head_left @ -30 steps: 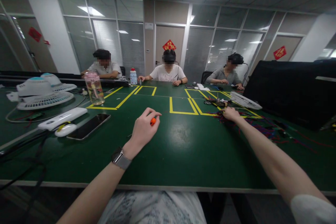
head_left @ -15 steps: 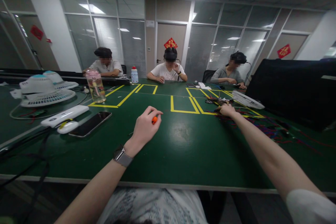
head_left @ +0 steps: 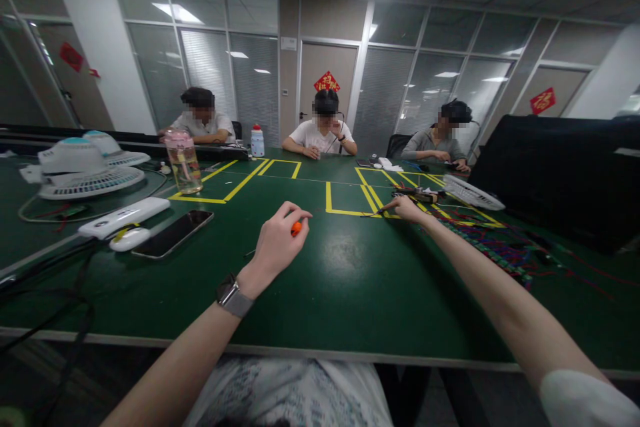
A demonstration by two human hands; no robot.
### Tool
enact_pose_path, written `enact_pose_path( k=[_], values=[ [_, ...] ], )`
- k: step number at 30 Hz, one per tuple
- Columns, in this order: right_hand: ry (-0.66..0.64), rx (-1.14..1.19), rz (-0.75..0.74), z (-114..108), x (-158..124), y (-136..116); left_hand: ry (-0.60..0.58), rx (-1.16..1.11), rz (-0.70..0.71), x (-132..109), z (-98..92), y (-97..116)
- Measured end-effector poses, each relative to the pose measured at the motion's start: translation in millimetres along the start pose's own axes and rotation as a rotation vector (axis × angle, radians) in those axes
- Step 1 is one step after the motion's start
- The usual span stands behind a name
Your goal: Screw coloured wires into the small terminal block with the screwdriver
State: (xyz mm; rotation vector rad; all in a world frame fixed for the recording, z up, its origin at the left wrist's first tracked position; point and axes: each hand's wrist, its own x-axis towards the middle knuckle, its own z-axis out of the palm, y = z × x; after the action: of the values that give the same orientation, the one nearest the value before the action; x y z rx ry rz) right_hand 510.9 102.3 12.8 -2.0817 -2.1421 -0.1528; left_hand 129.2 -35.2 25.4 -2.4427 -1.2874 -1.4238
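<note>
My left hand [head_left: 280, 237] is over the near middle of the green table [head_left: 320, 307], fingers curled round what looks like a screwdriver. Its round orange end [head_left: 297, 228] shows between thumb and fingers, and a thin dark shaft [head_left: 249, 253] pokes out on the other side. Farther right, my right hand [head_left: 407, 209] grips a slim dark pointed tool [head_left: 374, 213] like tweezers, its tip directed left over the yellow tape [head_left: 353, 213]. Behind that hand lie several dark tools [head_left: 425, 195]. Red and blue wires with small green boards [head_left: 493, 250] lie right of my right forearm.
On the left are a phone [head_left: 174, 235], a white mouse [head_left: 130, 239], a power strip [head_left: 125, 217], white fans [head_left: 93, 170] and a pink-lidded bottle [head_left: 184, 163]. A black monitor [head_left: 560, 180] stands right, beside a white basket [head_left: 473, 192]. Three people sit across the table.
My right hand has drawn back left from the tools on the right, with the slim dark tool in its fingers. My left hand stays nearly still around the orange-ended tool.
</note>
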Motion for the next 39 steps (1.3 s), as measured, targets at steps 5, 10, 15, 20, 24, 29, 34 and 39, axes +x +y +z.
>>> enact_pose_path(
  k=[5, 10, 15, 20, 24, 29, 34, 39],
  values=[
    [0.006, 0.07, 0.033, 4, -9, -30, -0.001, -0.006, 0.004, 0, 0.4, 0],
    [0.06, 0.088, 0.169, 9, -8, -58, 0.003, -0.003, 0.014, -1, 0.2, 0],
    [0.11, 0.135, 0.245, 9, -4, -80, -0.006, 0.003, 0.008, 0, -0.8, 1],
    [0.112, 0.255, 0.01, 12, -24, -106, 0.006, -0.015, 0.002, 0, 0.4, 1],
    [0.061, 0.385, -0.261, 20, -72, -131, -0.002, -0.077, -0.038, 1, -2.5, 8],
    [0.022, 0.771, -0.575, 23, -129, -152, -0.013, -0.44, -0.162, 10, -10.2, 26],
    [-0.064, 0.892, -0.53, 21, -144, -159, -0.146, -1.039, -0.278, 26, -1.7, 39],
    [-0.138, 0.985, -0.462, 25, -139, -158, -0.08, -1.372, -0.322, 34, 18.5, 44]
  ],
)
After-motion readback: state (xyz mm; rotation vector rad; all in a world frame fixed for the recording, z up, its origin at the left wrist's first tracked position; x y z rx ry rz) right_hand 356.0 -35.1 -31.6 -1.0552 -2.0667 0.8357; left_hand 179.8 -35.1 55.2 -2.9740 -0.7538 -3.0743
